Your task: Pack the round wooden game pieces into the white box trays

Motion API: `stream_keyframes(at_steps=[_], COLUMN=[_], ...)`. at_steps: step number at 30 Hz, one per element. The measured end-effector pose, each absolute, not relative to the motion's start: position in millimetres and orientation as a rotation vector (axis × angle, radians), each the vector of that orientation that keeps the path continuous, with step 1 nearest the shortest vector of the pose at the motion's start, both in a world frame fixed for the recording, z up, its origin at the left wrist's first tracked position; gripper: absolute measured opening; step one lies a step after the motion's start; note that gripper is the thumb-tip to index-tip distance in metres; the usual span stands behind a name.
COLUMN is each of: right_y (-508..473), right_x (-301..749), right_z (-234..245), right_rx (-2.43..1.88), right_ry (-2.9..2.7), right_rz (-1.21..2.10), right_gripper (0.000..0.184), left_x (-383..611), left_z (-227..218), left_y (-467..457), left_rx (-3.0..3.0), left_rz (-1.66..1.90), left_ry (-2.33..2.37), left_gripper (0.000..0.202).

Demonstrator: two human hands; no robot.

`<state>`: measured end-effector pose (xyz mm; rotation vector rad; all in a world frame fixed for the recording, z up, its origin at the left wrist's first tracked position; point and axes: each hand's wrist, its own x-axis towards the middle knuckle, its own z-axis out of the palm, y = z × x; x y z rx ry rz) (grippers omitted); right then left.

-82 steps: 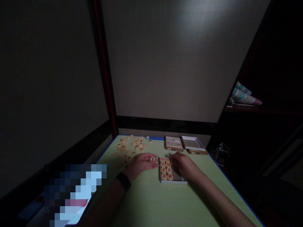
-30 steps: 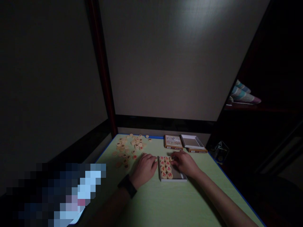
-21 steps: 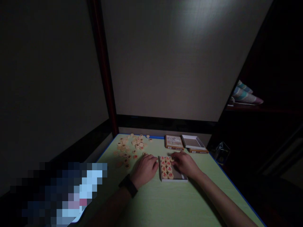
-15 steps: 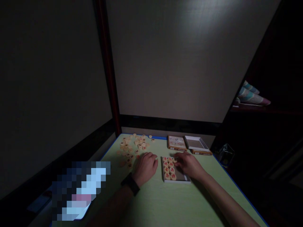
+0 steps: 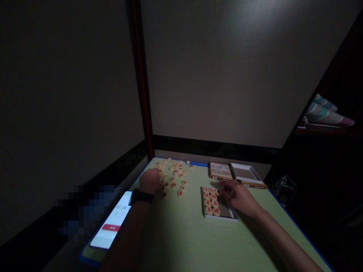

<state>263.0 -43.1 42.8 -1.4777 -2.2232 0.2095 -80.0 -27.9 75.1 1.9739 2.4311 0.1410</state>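
Filling the shallow white cardboard tray looks to be at an early stage, judging by how the pieces lie. About eight round pale wooden discs with red characters sit in it, packed into two neat columns against its left wall, and the right part of its floor is bare. Many more of the same discs, some marked red and some black, lie scattered in a loose heap at the far left of the green, blue-edged bench, well apart from the tray. The left hand, with a dark band on its wrist, is over the near edge of that heap. It is seen from the back with its fingers curled under, so I cannot tell whether they hold a disc. The right hand rests on the tray's far right corner, fingers stretched out and loosely apart, gripping nothing that shows. Behind the tray lie an orange-brown printed box lid and a second shallow white tray, and a lit phone sits at the bench's left edge.
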Motion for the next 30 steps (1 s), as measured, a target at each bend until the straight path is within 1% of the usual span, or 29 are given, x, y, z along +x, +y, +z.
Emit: stream_keyframes(at_steps=[5, 10, 17, 22, 30], right_y=[-38, -37, -38, -38, -36], right_x=[266, 267, 267, 268, 269], right_z=[38, 38, 37, 37, 34], right_rx=[-1.482, -1.459, -1.438, -1.440, -1.429], right_ry=[-2.189, -2.191, -2.179, -2.199, -2.193], right_rz=[0.197, 0.183, 0.187, 0.174, 0.199], right_gripper=[0.033, 0.033, 0.026, 0.026, 0.025], left_x=[-93, -101, -104, -105, -106], left_z=[80, 76, 68, 67, 65], left_y=[-34, -37, -32, -31, -29], left_rx=[2.012, 2.040, 2.039, 1.987, 2.061], left_rz=[0.012, 0.009, 0.041, 0.034, 0.109], left_ry=[2.265, 2.031, 1.968, 1.884, 1.930], left_gripper=[0.024, 0.020, 0.011, 0.007, 0.012])
